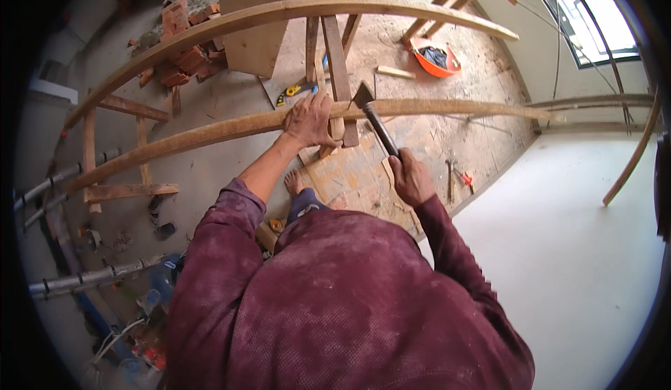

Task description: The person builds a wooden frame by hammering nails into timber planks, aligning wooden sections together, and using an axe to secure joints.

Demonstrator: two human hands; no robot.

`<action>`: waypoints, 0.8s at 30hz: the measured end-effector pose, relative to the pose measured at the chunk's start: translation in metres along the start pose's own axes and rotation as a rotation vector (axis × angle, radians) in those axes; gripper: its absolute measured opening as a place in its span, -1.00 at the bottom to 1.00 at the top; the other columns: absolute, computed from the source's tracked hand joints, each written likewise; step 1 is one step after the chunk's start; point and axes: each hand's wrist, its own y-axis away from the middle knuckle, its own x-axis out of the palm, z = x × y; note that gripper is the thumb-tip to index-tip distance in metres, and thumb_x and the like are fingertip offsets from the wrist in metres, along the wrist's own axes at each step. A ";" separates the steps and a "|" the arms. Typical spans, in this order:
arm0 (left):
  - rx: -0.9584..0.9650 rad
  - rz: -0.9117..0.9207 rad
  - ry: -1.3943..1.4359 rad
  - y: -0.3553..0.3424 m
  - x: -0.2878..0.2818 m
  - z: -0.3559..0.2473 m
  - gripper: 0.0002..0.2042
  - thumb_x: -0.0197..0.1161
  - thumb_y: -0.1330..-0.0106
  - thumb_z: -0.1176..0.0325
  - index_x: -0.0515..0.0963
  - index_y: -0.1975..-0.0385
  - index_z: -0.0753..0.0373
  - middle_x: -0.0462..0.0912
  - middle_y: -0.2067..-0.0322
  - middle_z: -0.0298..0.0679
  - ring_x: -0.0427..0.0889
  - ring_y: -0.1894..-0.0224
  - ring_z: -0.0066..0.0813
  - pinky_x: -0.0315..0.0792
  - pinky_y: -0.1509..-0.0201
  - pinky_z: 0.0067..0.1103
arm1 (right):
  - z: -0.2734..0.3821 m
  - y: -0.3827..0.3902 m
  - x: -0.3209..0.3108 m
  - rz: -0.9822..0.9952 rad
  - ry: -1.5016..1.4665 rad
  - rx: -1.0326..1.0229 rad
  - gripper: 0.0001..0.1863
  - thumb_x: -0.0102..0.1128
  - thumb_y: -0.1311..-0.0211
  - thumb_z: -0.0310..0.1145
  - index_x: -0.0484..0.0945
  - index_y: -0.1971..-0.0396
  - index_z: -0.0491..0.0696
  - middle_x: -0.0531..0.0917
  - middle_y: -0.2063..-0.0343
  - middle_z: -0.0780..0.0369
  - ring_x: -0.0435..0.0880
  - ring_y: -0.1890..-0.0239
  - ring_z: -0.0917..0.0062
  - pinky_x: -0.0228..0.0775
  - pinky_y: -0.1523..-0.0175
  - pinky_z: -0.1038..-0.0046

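Observation:
A long wooden beam runs across in front of me, bowed by the lens. My left hand grips it near the middle, fingers over the top and thumb on the near side. To the right of that hand, my right hand is closed round the dark handle of a hammer. The hammer's dark head is at the beam, just right of a wooden upright that meets it; whether it touches the wood I cannot tell. A yellow and blue handsaw lies beyond my left hand.
A second beam crosses farther off. Broken red bricks lie at the far left, beside a plywood board. An orange hard hat sits on the dusty floor. A red-handled tool lies near the white wall on the right.

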 end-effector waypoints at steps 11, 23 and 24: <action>-0.030 0.037 0.071 0.006 0.000 -0.002 -0.19 0.64 0.49 -0.14 0.46 0.28 0.32 0.47 0.24 -0.11 0.55 0.12 -0.13 0.49 0.03 -0.33 | 0.010 0.001 -0.014 -0.263 -0.128 -0.359 -0.79 0.00 -0.46 -0.25 0.38 0.19 -0.12 0.53 0.62 -0.06 0.60 0.53 -0.06 0.34 0.45 0.08; -0.034 0.030 0.061 0.007 -0.002 -0.002 -0.21 0.64 0.46 -0.13 0.43 0.30 0.31 0.45 0.24 -0.12 0.54 0.10 -0.15 0.46 0.00 -0.33 | 0.006 0.002 -0.013 -0.416 -0.739 -0.403 -0.64 -0.17 -0.56 -0.05 0.31 0.15 -0.09 0.34 0.68 0.39 0.15 0.76 0.81 -0.11 0.68 0.68; -0.041 0.044 0.058 0.008 -0.001 -0.002 -0.21 0.64 0.46 -0.13 0.44 0.30 0.31 0.45 0.24 -0.12 0.54 0.10 -0.15 0.46 0.00 -0.34 | 0.004 0.002 -0.004 -0.449 -0.723 -0.452 -0.64 -0.09 -0.53 -0.08 0.33 0.23 -0.14 0.40 0.66 0.25 0.36 0.70 0.56 0.15 0.59 0.51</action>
